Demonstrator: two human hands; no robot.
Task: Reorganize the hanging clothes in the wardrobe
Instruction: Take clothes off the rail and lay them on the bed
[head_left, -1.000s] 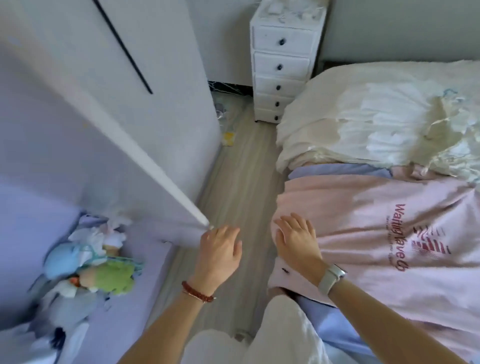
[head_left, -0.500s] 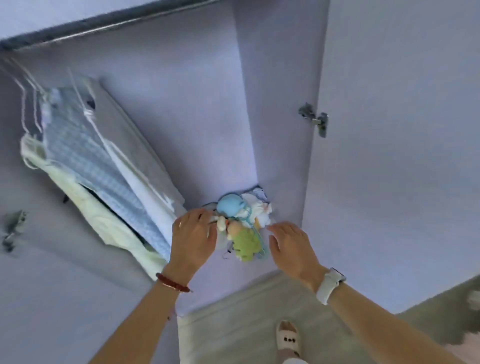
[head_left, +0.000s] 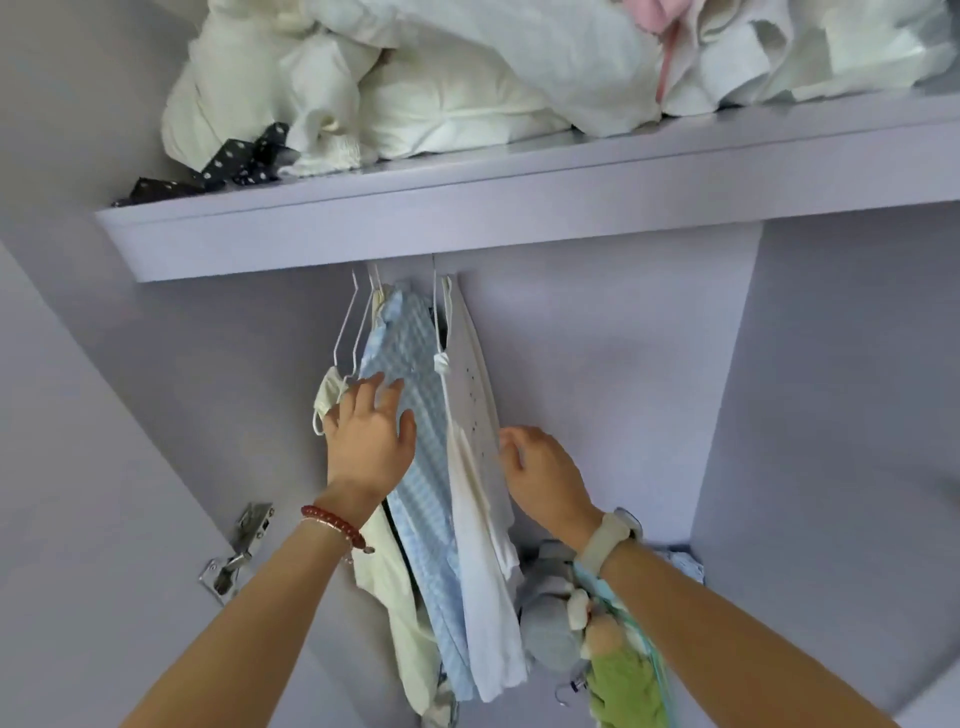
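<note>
Hanging clothes: small bunch of garments on white wire hangers (head_left: 358, 317) under the lilac wardrobe shelf (head_left: 467, 218), left of centre: cream top (head_left: 387, 587) leftmost, blue-and-white checked shirt (head_left: 415, 374) in the middle, white speckled garment (head_left: 475, 395) rightmost. The rail itself is hidden by the shelf edge.
Left hand: your left hand (head_left: 371, 441) lies flat, fingers spread, on the checked shirt and the cream top's shoulder; it presses and grips nothing.
Right hand: your right hand (head_left: 543, 475) is at the right edge of the white speckled garment, fingers curled toward the cloth. Cannot tell if they pinch it.
Change: half a second ago both hands hovered low by the soft toys, clothes far left; a second ago you faced the bed. Now both hands are up on the bunch, one each side.
Meaning: sorting looks just begun; no hanger lifted yet.
Around: white bedding pile (head_left: 467, 78) and black dotted fabric (head_left: 234, 161) on the shelf; grey and green soft toys (head_left: 587, 639) near right; metal door hinge (head_left: 239, 545) near left.
</note>
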